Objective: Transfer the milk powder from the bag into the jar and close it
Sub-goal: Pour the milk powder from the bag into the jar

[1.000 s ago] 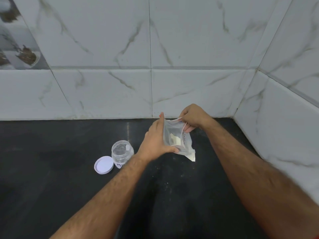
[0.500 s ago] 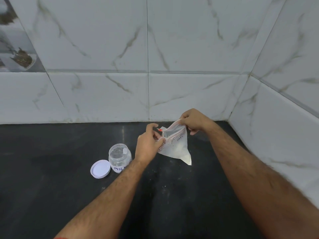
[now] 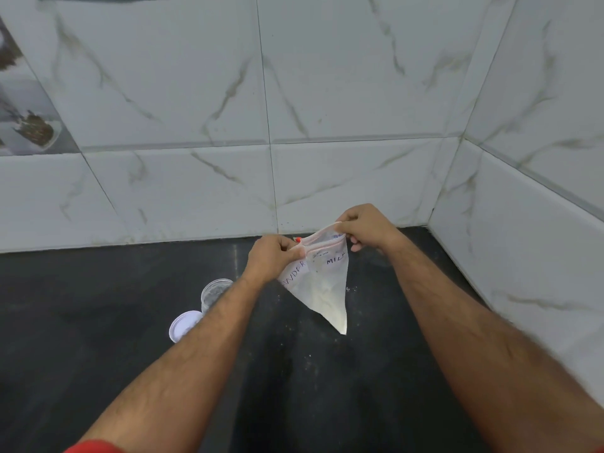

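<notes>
From the head camera, a clear zip bag [image 3: 322, 286] hangs above the dark desk [image 3: 98, 322], holding pale milk powder [image 3: 330, 304] settled toward its lower corner, with "MILK" handwritten on it. The left hand [image 3: 273, 256] pinches one side of the bag's mouth in a narrow grip; the right hand [image 3: 366, 227] pinches the other. The uncapped clear jar [image 3: 214, 291] stands on the desk left of the bag, its white lid [image 3: 183, 325] lying just beside it.
</notes>
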`<action>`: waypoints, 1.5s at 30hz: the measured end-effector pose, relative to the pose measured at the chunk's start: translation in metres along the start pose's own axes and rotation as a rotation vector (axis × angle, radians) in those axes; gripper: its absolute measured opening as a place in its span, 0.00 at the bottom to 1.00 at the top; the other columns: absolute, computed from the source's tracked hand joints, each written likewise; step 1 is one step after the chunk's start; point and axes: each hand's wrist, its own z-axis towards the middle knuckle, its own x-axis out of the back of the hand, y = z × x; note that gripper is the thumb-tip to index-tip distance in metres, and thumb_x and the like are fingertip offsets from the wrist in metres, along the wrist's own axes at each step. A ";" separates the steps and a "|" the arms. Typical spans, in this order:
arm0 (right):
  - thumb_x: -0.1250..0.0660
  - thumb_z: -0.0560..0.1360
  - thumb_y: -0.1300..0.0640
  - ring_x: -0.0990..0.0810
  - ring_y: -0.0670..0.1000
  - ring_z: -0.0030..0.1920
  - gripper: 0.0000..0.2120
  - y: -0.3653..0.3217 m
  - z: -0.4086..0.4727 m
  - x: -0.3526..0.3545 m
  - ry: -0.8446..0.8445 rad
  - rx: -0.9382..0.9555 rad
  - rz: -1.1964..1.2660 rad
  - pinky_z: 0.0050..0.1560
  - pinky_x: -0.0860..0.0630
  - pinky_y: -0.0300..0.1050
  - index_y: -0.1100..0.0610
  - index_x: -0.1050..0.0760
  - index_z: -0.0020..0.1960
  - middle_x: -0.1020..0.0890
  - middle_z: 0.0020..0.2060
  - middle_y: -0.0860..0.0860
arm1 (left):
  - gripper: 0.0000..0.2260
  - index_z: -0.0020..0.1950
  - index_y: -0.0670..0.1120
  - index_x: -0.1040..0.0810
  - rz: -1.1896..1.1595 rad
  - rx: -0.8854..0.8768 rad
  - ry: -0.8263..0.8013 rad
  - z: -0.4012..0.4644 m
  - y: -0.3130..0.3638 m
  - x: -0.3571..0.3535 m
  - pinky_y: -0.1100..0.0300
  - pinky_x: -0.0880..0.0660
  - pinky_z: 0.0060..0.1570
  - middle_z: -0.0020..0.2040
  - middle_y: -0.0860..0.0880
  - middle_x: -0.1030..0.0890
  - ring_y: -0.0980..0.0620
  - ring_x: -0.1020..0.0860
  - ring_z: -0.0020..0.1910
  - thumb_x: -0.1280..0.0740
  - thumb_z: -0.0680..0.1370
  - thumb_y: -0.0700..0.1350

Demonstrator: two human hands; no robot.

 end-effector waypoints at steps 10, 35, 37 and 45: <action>0.38 0.79 0.39 0.34 0.46 0.26 0.24 0.044 -0.009 -0.003 0.139 -0.249 0.726 0.29 0.31 0.42 0.60 0.21 0.52 0.30 0.28 0.48 | 0.03 0.42 0.54 0.20 0.260 -0.281 -0.057 0.020 0.044 0.049 0.37 0.51 0.74 0.52 0.53 0.17 0.51 0.23 0.59 0.30 0.75 0.47; 0.30 0.76 0.65 0.19 0.52 0.40 0.06 0.019 0.000 0.002 0.222 -0.020 0.673 0.42 0.21 0.43 0.58 0.21 0.40 0.17 0.39 0.55 | 0.04 0.50 0.36 0.22 -0.119 -0.177 0.092 0.004 -0.004 0.091 0.72 0.26 0.41 0.48 0.43 0.20 0.53 0.24 0.44 0.36 0.80 0.36; 0.28 0.74 0.64 0.21 0.52 0.35 0.06 0.010 0.001 0.007 0.257 0.026 0.634 0.32 0.24 0.41 0.59 0.20 0.39 0.18 0.36 0.54 | 0.06 0.53 0.36 0.21 -0.111 -0.139 0.110 0.005 -0.015 0.089 0.73 0.27 0.44 0.53 0.43 0.19 0.50 0.22 0.50 0.34 0.80 0.38; 0.26 0.73 0.63 0.21 0.45 0.29 0.06 -0.024 -0.008 0.014 0.287 0.093 0.522 0.31 0.26 0.38 0.59 0.18 0.37 0.17 0.32 0.50 | 0.16 0.49 0.51 0.18 -0.210 -0.041 0.101 0.006 -0.042 0.091 0.39 0.24 0.60 0.58 0.45 0.19 0.43 0.19 0.56 0.27 0.66 0.57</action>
